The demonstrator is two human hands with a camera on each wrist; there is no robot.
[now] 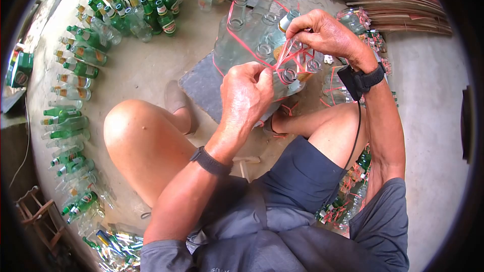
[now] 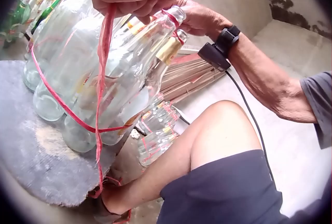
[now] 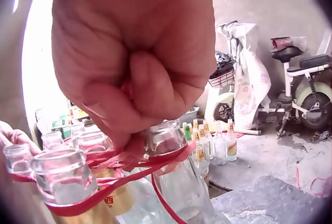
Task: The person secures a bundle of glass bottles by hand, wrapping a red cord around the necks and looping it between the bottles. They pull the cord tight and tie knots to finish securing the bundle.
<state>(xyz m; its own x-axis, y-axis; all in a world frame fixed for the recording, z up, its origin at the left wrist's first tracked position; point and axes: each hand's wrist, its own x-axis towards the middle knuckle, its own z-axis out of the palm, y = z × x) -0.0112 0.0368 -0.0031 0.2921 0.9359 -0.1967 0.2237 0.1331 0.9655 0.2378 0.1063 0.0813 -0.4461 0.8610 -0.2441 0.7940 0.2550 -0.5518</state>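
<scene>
A bundle of clear glass bottles (image 2: 83, 94) stands on a grey slab (image 1: 199, 83) before the person, with red plastic strap round its body and necks. The left hand (image 1: 247, 90) grips strap at the near side of the necks. From that fist a length of red strap (image 2: 102, 73) hangs down past the bottles in the left wrist view. Across the bundle, the right hand (image 1: 325, 32) pinches strands of strap drawn up over the necks. Close up in the right wrist view, its curled fingers (image 3: 150, 86) sit right among the open bottle mouths (image 3: 59, 177).
Green and clear bottles (image 1: 80, 68) stand in a long curve at the left. More strapped bottles (image 1: 353, 17) and stacked flat sheets (image 1: 398, 5) are at the right. Behind the bundle, the right wrist view shows a parked scooter (image 3: 306, 84). The person's knees flank the workspace.
</scene>
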